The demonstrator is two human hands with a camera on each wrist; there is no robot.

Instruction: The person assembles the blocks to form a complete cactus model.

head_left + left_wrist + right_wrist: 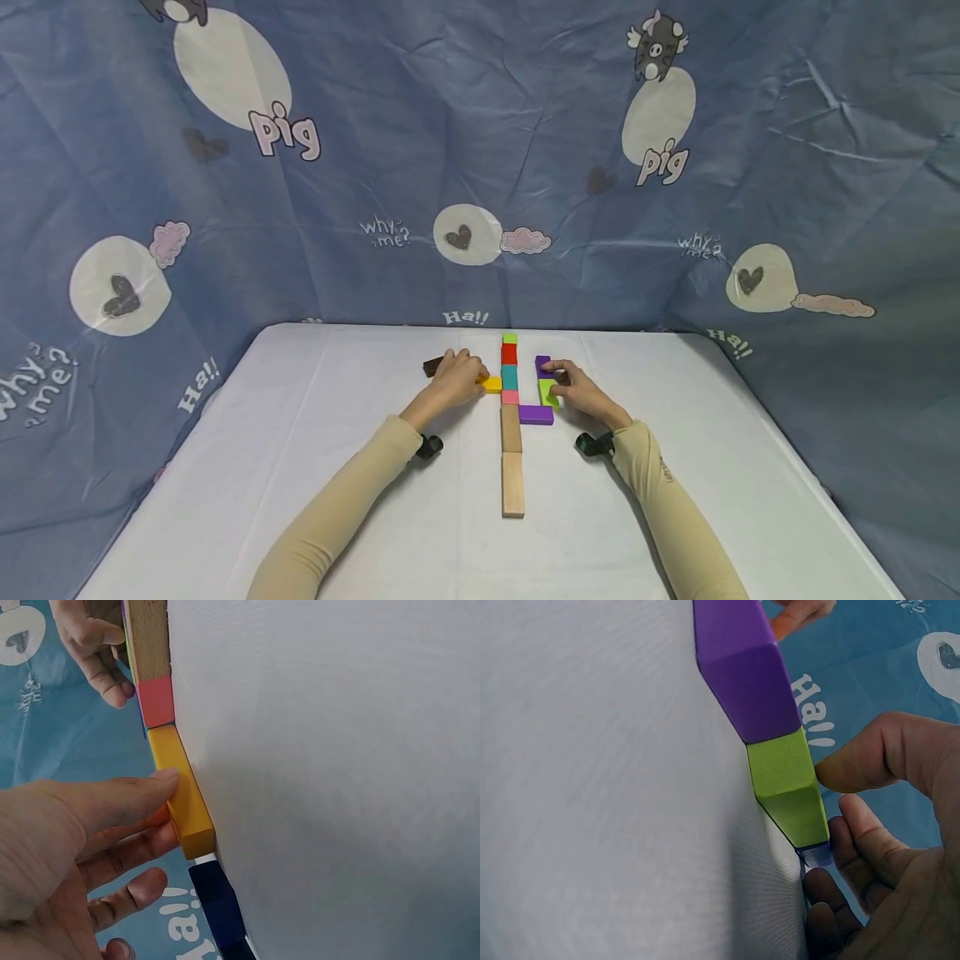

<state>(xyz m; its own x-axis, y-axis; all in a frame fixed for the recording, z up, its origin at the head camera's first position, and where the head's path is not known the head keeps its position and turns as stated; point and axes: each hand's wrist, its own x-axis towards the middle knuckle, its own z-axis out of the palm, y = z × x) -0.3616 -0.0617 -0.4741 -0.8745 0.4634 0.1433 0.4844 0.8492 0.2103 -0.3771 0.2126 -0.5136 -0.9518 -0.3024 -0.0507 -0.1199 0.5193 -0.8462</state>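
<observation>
My left hand (455,379) pinches a yellow block (187,799) between thumb and fingers. The yellow block's far end meets a column of blocks beside the pink block (156,703). Just left of that hand lies a dark block (432,367). My right hand (585,393) rests its thumb against the side of a lime green block (786,765), its index finger reaching to a purple block (543,363) behind it. Those two stand end to end. Nearer me, a second purple block (536,415) lies crosswise, touching the column and the green block.
The column runs away from me along the white table (360,533): two bare wooden blocks (513,483), then the pink, a teal block (509,377), a red block (509,354) and a small green block (510,338). A printed blue cloth (480,150) hangs behind the table.
</observation>
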